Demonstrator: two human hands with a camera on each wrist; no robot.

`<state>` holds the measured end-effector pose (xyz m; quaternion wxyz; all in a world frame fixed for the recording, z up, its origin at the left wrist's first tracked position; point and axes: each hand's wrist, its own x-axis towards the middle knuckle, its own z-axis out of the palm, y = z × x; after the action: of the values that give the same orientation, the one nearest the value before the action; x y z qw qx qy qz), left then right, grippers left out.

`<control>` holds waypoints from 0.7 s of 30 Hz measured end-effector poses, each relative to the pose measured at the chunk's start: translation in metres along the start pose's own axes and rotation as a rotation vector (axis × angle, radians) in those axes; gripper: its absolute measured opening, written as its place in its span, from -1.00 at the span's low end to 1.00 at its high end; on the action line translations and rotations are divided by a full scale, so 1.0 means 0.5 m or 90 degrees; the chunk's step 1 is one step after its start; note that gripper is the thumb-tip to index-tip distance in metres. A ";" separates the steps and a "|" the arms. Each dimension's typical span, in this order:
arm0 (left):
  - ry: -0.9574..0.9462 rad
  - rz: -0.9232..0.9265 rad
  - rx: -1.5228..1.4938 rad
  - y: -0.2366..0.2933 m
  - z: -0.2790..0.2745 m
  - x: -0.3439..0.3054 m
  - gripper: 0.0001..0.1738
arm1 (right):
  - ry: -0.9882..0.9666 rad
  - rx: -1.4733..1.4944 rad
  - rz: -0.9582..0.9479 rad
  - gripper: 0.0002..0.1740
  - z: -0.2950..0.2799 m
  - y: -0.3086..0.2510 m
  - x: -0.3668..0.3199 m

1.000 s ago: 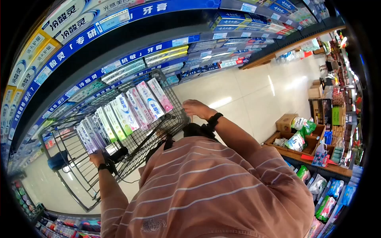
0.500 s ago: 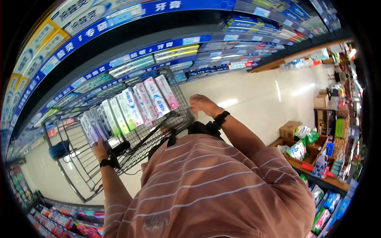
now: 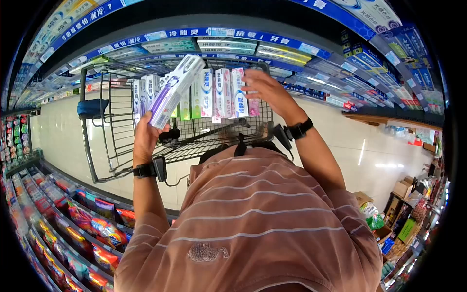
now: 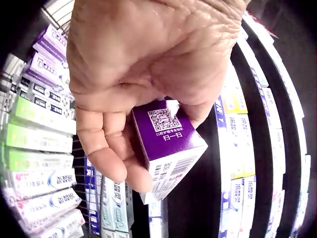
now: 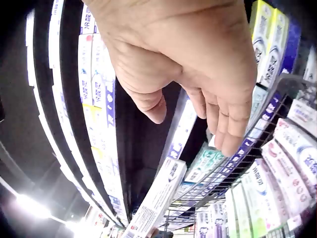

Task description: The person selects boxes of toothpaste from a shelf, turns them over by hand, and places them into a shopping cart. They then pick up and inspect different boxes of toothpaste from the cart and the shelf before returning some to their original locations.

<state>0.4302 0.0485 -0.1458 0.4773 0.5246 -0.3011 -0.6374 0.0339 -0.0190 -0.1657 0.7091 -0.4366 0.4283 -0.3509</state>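
My left hand [image 3: 147,138] grips the lower end of a long white-and-purple toothpaste box [image 3: 176,91], tilted with its far end up and to the right. In the left wrist view, the box's purple end [image 4: 166,129] with a printed code faces the camera, thumb and fingers around it. My right hand [image 3: 272,95] is raised over the right end of the shopping cart [image 3: 111,134], fingers loosely extended and holding nothing. A row of toothpaste boxes [image 3: 206,90] with purple, green and pink ends stands in the cart beneath both hands.
Shelves of toothpaste with a blue label strip [image 3: 221,33] run along the cart's far side. Colourful bagged goods [image 3: 97,221] fill a rack at lower left. Pale floor [image 3: 335,151] shows to the right, with cardboard boxes [image 3: 401,187] beyond. A blue pad [image 3: 92,108] hangs on the cart handle.
My left hand has lifted a white-and-purple toothpaste box above the cart. The right hand has moved from the cart's near corner to over its boxes. The head view has turned left.
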 end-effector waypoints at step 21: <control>-0.161 0.036 0.134 0.044 0.107 0.032 -0.26 | -0.003 0.218 -0.043 -0.39 0.039 -0.030 0.062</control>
<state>0.3857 0.0192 -0.1181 0.3959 0.4784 -0.4388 -0.6495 0.0619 -0.0454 -0.1562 0.7619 -0.3241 0.3461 -0.4413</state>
